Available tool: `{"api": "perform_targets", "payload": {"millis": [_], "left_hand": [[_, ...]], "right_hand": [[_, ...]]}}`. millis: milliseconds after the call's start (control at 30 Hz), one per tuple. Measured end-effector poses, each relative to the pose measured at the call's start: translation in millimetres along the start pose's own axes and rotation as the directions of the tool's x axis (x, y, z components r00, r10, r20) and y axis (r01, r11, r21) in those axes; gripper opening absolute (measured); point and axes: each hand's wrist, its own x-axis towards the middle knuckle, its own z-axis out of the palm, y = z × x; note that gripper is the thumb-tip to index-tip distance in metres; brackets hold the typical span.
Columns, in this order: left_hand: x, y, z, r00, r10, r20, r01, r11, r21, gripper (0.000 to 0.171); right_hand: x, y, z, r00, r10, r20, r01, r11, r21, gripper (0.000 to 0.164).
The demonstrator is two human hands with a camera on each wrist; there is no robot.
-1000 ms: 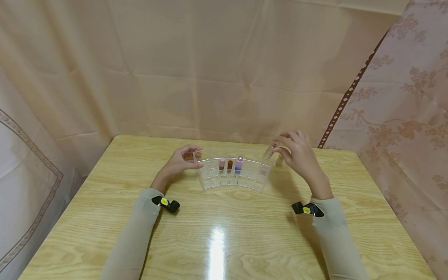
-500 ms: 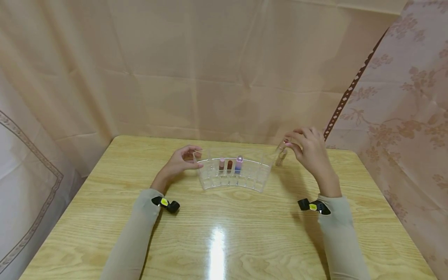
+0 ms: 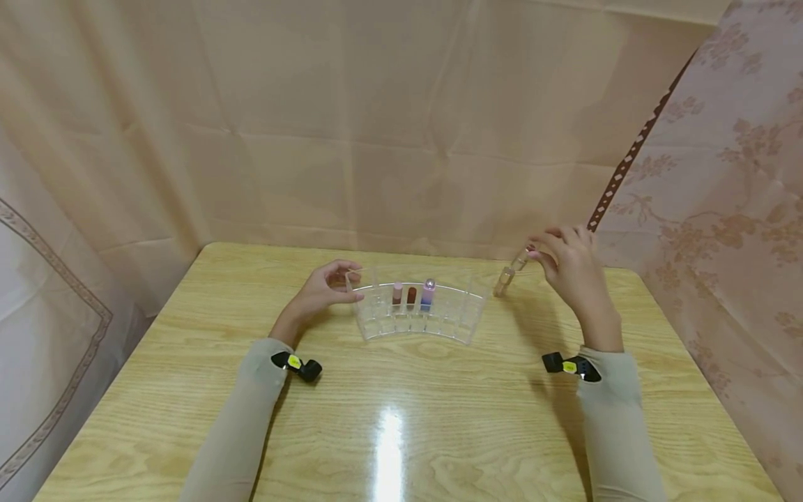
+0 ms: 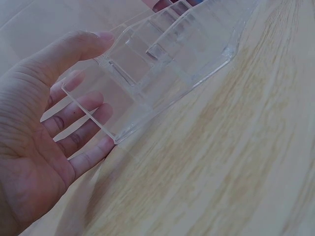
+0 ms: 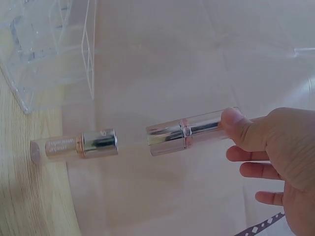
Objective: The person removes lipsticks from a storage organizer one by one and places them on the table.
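A clear, curved, tiered lipstick organizer (image 3: pixel 452 307) stands on the table. My left hand (image 3: pixel 321 289) grips its left end, thumb at the upper edge and fingers behind the side wall (image 4: pixel 93 118). Pinched between thumb and fingers of my right hand (image 3: pixel 574 279) is a clear lipstick tube (image 5: pixel 167 135) with a shiny metallic band, tilted in the air to the right of the organizer. A similar lipstick tube (image 5: pixel 74 146) stands upright on the table between them. In the organizer sit a pink-topped tube (image 3: pixel 397 293), a dark red-brown one (image 3: pixel 411 295) and a purple-blue bottle (image 3: pixel 428 294).
The wooden table (image 3: pixel 351 418) reaches back to a beige curtain (image 3: pixel 401 139). A flower-patterned cloth (image 3: pixel 740 174) hangs at the right and a white cloth (image 3: pixel 44 293) at the left. Each wrist bears a black camera.
My right hand has moved right, away from the organizer's right end, carrying the lipstick tube past the standing one. The left hand and the organizer have stayed in place.
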Motion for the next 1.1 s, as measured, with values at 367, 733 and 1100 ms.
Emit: {"api": "perform_targets", "payload": {"millis": [367,733,1100], "left_hand": [[1.4,-2.0,-1.2,1.000,0.000,0.000,0.000,1.000,-0.007,0.059],[1.7,-1.2,-1.1,1.000,0.010,0.000,-0.010,1.000,-0.014,0.058],[3.9,-3.1,0.7,1.000,0.004,0.009,-0.003,1.000,-0.012,0.060]], "right_hand": [[-4.6,13.5,2.3,0.998,0.061,0.025,-0.060,0.998,-0.023,0.026],[-8.6,25.1,11.8,0.992,0.079,0.098,-0.077,0.997,-0.017,0.023],[-10.3,31.7,16.1,0.986,0.072,0.148,-0.071,0.997,-0.015,0.022]]}}
